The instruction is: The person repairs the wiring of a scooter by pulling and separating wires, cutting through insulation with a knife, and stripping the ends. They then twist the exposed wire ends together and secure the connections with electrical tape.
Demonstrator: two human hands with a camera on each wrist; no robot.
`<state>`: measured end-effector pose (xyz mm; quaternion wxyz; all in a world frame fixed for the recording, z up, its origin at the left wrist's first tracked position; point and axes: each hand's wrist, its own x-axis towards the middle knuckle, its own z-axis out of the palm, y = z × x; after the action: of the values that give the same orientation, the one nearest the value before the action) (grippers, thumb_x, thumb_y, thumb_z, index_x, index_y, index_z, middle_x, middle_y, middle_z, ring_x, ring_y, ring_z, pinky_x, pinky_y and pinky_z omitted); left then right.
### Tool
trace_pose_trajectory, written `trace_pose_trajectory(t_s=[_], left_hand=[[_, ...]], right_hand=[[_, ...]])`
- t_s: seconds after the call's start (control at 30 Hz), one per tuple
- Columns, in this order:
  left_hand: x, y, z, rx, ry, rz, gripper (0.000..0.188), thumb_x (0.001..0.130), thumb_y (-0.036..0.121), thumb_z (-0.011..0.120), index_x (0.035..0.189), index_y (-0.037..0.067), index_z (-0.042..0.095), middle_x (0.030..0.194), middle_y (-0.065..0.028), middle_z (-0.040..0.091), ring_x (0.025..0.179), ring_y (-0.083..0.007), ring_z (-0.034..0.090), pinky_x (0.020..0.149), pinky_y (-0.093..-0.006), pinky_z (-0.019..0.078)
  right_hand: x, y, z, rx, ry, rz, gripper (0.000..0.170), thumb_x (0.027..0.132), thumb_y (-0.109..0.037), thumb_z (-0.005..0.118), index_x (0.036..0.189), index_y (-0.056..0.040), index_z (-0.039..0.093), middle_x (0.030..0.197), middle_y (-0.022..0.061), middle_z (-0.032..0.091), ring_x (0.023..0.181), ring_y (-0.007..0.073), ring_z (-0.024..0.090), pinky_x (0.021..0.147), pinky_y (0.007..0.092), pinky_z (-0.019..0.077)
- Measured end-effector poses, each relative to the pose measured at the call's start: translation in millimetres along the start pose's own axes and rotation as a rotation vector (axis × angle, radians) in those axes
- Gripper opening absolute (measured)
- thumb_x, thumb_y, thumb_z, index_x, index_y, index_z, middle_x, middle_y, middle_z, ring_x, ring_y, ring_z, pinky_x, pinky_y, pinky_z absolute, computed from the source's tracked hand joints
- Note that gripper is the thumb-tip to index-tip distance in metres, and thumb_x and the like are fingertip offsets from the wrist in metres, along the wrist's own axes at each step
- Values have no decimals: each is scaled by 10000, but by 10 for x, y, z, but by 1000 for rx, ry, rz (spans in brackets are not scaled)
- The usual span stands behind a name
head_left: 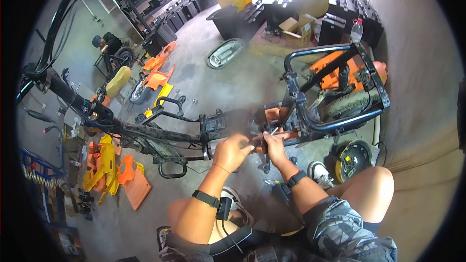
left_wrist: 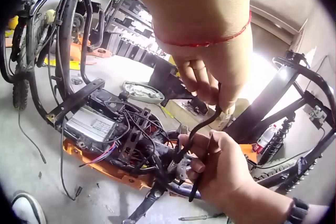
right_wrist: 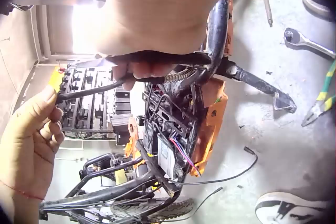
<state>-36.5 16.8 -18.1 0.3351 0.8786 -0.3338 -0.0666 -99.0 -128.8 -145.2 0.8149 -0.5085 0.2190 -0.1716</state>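
My left hand [head_left: 232, 154], with a red string at its wrist, pinches one end of a black cable [left_wrist: 205, 122] between thumb and fingers. The fingers of my right hand [head_left: 275, 150] are curled round the same cable lower down, close over the scooter frame [head_left: 179, 137]. Between the hands the cable [right_wrist: 94, 91] runs slightly bent. A coil spring [right_wrist: 181, 74] on the frame shows just beside the right fingers. Close by on the frame sit a silver control box [left_wrist: 90, 124] and a tangle of black wires [left_wrist: 139, 137]. The right palm hides part of the cable.
A kickstand [right_wrist: 257, 85] juts from the frame. On the floor lie a ratchet wrench [right_wrist: 310, 41], pliers [right_wrist: 319, 109] and orange and yellow body panels [head_left: 133, 184]. A round bin [head_left: 353, 161] stands at right. Another person [head_left: 110, 45] crouches at the far left.
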Motion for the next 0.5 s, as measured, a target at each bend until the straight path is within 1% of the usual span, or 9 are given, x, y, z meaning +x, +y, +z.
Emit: trace_pose_trajectory(t_s=[0.03, 0.1, 0.17, 0.23, 0.3, 0.37, 0.43, 0.47, 0.5], left_hand=[[23, 25, 7, 3, -24, 6, 330, 746, 255, 845, 976, 53, 723, 816, -151, 730, 733, -226, 727, 668, -332, 567], [63, 152, -26, -5, -52, -6, 314, 749, 267, 835, 952, 56, 720, 816, -158, 721, 747, -282, 719, 685, -360, 563], [145, 162, -12, 19, -60, 10, 291, 746, 258, 828, 934, 67, 717, 810, -156, 715, 752, -308, 710, 685, -381, 552], [217, 211, -25, -4, -39, 26, 272, 739, 247, 824, 921, 77, 714, 791, -160, 704, 756, -315, 704, 692, -390, 543], [263, 276, -54, 48, -153, -65, 264, 733, 241, 817, 914, 78, 714, 772, -165, 696, 765, -326, 699, 705, -395, 542], [305, 296, -47, 28, -181, -56, 263, 725, 238, 812, 914, 80, 717, 779, -172, 696, 785, -343, 694, 726, -417, 542], [337, 293, 16, 119, -189, 44, 256, 724, 233, 804, 914, 82, 719, 813, -177, 704, 811, -363, 690, 749, -439, 540], [352, 333, 15, 137, -274, 31, 260, 758, 245, 794, 935, 70, 718, 910, -188, 713, 885, -367, 691, 777, -459, 534], [357, 346, 45, 131, -274, 36, 260, 758, 245, 794, 935, 70, 718, 910, -188, 713, 885, -367, 691, 777, -459, 534]], right_hand=[[-17, -19, 5, 29, -4, 8, 447, 1040, -345, 472, 945, -17, 760, 564, -13, 540, 465, 86, 454, 463, 246, 352], [-14, -29, -102, -146, -52, 40, 514, 1043, -397, 440, 912, -23, 768, 550, 4, 545, 464, 95, 449, 459, 257, 342], [-57, -58, -133, -147, -2, -9, 534, 1046, -398, 421, 888, -22, 766, 529, 14, 530, 447, 106, 428, 456, 266, 337], [-46, -4, -164, -119, 43, 43, 555, 1052, -395, 396, 878, -14, 759, 528, 26, 538, 433, 117, 416, 452, 275, 334], [-111, -12, -230, -142, -9, 52, 576, 1058, -401, 373, 859, -12, 748, 553, 40, 562, 433, 126, 432, 450, 275, 336], [-147, -38, -264, -127, -9, 76, 571, 1058, -406, 386, 844, -16, 744, 555, 20, 537, 436, 121, 429, 448, 273, 329], [-141, -42, -318, -125, -27, 107, 557, 1058, -405, 395, 842, -22, 736, 560, 14, 529, 439, 119, 427, 447, 275, 326], [-136, -25, -351, -118, -51, 147, 543, 1058, -405, 403, 839, -28, 728, 565, 7, 520, 442, 116, 426, 445, 277, 323], [-143, 4, -372, -123, -47, 144, 543, 1058, -405, 403, 839, -28, 728, 565, 7, 520, 442, 116, 426, 445, 277, 323]])
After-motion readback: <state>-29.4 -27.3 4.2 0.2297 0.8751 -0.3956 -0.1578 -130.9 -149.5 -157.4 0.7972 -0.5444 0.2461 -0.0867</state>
